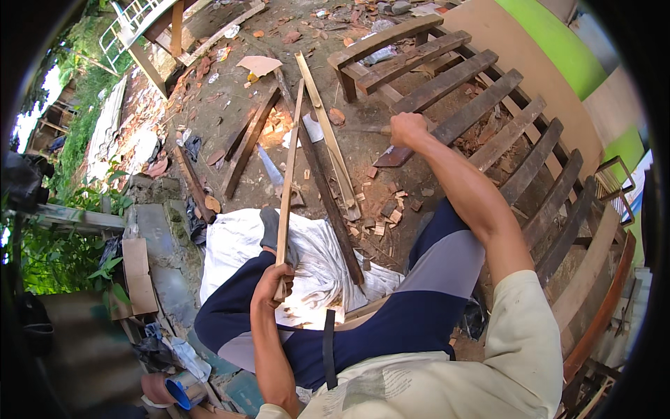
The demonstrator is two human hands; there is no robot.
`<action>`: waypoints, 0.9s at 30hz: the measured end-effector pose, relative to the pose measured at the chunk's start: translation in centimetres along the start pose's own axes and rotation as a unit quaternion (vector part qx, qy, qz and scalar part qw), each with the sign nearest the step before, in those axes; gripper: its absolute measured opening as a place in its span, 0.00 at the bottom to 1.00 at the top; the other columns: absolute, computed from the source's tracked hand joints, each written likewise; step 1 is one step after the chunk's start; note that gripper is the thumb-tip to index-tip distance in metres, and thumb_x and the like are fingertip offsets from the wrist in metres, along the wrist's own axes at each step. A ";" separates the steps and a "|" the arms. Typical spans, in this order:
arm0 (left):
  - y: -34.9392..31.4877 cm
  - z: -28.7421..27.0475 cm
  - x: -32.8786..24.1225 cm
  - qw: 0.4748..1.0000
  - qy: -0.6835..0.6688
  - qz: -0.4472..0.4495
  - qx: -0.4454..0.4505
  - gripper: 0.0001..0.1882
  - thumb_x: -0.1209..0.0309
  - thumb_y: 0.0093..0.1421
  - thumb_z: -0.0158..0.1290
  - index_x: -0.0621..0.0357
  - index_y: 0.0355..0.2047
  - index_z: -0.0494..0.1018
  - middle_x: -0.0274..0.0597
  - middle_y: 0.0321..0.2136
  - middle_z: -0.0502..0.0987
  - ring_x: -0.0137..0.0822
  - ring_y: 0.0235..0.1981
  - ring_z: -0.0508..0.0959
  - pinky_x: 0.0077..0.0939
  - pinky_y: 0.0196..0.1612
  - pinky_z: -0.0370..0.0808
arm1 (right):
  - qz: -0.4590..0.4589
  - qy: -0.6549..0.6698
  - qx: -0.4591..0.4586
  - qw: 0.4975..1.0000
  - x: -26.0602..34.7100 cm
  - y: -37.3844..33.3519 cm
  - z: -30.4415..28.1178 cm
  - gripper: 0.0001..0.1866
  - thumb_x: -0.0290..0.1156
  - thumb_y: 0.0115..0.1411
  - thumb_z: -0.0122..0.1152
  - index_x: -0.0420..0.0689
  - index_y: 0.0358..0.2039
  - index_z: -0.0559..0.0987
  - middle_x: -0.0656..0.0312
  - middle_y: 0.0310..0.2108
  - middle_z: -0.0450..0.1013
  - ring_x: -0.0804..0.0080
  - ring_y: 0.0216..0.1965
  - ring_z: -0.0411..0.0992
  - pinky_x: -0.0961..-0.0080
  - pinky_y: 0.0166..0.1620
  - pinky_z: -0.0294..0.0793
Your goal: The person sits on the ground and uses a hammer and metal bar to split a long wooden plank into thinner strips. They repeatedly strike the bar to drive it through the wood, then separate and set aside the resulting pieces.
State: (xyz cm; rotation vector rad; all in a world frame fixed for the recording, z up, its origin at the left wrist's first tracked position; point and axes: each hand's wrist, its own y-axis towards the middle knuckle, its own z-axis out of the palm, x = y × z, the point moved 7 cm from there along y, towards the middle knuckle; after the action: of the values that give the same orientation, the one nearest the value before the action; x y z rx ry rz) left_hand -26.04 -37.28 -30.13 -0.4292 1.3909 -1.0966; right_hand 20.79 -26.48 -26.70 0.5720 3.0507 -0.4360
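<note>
Looking down through the head camera, I see my left hand (273, 283) low and left of centre, its fingers wrapped tightly round the near end of a long, narrow, pale wooden strip (287, 185). The strip points away from me, over a white cloth (234, 237) and on across the littered dirt ground; whether its far end rests on anything, I cannot tell. My right hand (410, 131) is stretched well forward, closed in a fist round the handle of what looks like a knife (364, 128), its blade pointing left, well apart from the strip. A dark pole (322, 185) and a second pale strip (337, 164) lie just to the right of the held one, a saw (269, 166) just to its left, and scattered wood chips (380, 228) farther right. I judge the main danger to be the blade: gripped at one end only, the strip could twist or bounce under a blow, and a glancing edge could run toward my left fingers, or toward the foot (271, 227) beside the strip. The slatted wooden frame (481, 101) stands so near my right hand that a wide swing could knock knuckles against a slat. If the strip swung sideways, its far end could snag on the pole or nudge the saw.
</note>
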 end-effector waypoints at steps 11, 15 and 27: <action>1.2 3.9 -0.5 0.983 -0.165 0.021 0.077 0.25 0.62 0.55 0.49 0.70 0.47 0.72 0.43 0.28 0.76 0.36 0.23 0.77 0.27 0.27 0.78 | -0.058 0.016 0.070 0.996 4.4 -3.5 -1.0 0.18 0.34 0.52 0.60 0.44 0.43 0.84 0.53 0.45 0.79 0.58 0.48 0.78 0.65 0.48 0.77; 2.6 2.9 1.1 0.998 -0.045 0.031 -0.037 0.16 0.61 0.66 0.48 0.65 0.38 0.73 0.41 0.26 0.78 0.32 0.24 0.79 0.28 0.27 0.78 | -0.034 0.058 0.060 0.996 3.2 -3.9 -1.2 0.17 0.34 0.51 0.60 0.40 0.40 0.84 0.49 0.43 0.79 0.54 0.46 0.78 0.63 0.47 0.77; 5.3 5.3 1.9 0.939 0.221 0.192 -0.179 0.28 0.53 0.64 0.50 0.76 0.36 0.77 0.49 0.23 0.78 0.36 0.24 0.78 0.34 0.30 0.73 | 0.030 0.299 0.090 0.949 1.9 -6.5 -2.6 0.23 0.46 0.54 0.66 0.32 0.28 0.80 0.47 0.30 0.78 0.57 0.28 0.78 0.65 0.34 0.76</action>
State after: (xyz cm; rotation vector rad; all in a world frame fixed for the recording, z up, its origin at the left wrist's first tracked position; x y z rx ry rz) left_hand -19.60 -38.14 -34.40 -0.1543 1.9907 -0.6344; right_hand 16.76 -30.93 -22.57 0.9622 3.5664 -0.6493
